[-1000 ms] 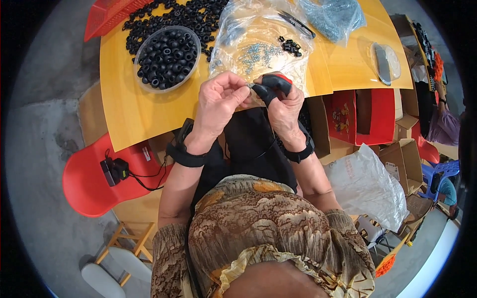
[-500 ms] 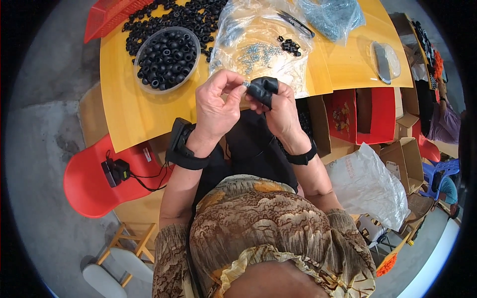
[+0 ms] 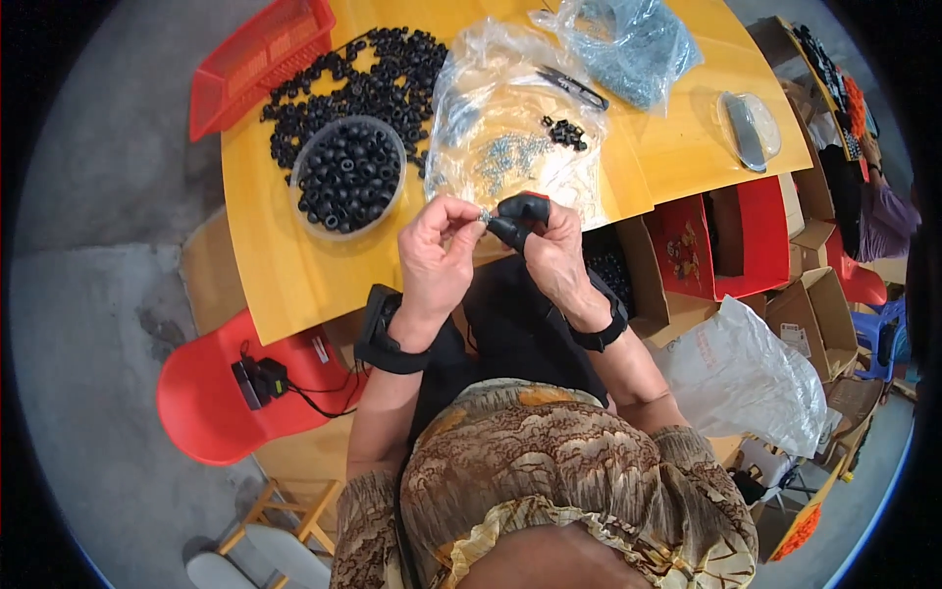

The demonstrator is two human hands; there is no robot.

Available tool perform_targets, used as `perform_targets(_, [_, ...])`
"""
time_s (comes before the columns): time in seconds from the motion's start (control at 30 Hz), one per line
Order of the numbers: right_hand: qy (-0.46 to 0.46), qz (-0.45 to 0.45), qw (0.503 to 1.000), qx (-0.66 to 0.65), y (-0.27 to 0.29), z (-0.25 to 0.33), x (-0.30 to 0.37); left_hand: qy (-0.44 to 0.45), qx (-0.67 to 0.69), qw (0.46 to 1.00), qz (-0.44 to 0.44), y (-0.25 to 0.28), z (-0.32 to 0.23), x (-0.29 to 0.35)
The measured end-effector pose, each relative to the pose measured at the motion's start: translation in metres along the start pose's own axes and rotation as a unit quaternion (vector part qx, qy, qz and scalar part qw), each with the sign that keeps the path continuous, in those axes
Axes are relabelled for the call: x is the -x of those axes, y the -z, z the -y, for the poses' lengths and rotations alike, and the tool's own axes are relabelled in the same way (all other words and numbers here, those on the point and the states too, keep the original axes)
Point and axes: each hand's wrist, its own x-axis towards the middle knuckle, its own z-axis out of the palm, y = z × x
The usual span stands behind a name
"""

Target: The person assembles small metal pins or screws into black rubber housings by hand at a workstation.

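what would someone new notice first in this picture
Likely the clear tub of black parts on the left of the yellow table, more scattered beyond it. Next, the left hand pinching a small silvery piece near the table's front edge, beside the right hand with black finger covers. A red chair stands at lower left.

L side: red chair (image 3: 196, 422) w/ blk device (image 3: 260, 381) & thin cable (image 3: 319, 404) on seat; wood-framed stool (image 3: 280, 552) nr btm edge, partly cut off; grey floor (image 3: 98, 324) around. R side: red box (image 3: 684, 250), open; crumpled clear plastic bag (image 3: 741, 378) below it; open cardboard box (image 3: 829, 319) just beside bag. Far R: blue plastic stool (image 3: 876, 339), co-worker's purple sleeve (image 3: 888, 221), orange stuff (image 3: 852, 108) up top.
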Motion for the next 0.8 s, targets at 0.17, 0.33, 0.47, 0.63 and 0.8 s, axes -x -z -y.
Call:
perform_targets(0.17, [0.021,0.021,0.999,0.029,0.001,0.003,0.003,-0.043,-0.028,0.999,-0.016,0.001,-0.002,0.003])
perform_targets(0.33, [0.107,0.015,0.992,0.059,0.002,0.006,0.000,-0.159,-0.164,0.974,-0.015,0.004,-0.018,0.003])
perform_targets(0.47, [0.217,0.035,0.956,0.195,0.003,0.015,0.002,-0.216,-0.231,0.949,-0.009,-0.001,-0.029,0.006])
perform_targets(0.63, [0.246,0.017,0.930,0.271,0.003,0.019,0.009,-0.245,-0.314,0.917,-0.010,-0.004,-0.032,0.011])
perform_targets(0.8, [0.257,0.048,0.917,0.301,0.009,0.019,0.010,-0.187,-0.266,0.946,-0.005,-0.005,-0.030,0.017])
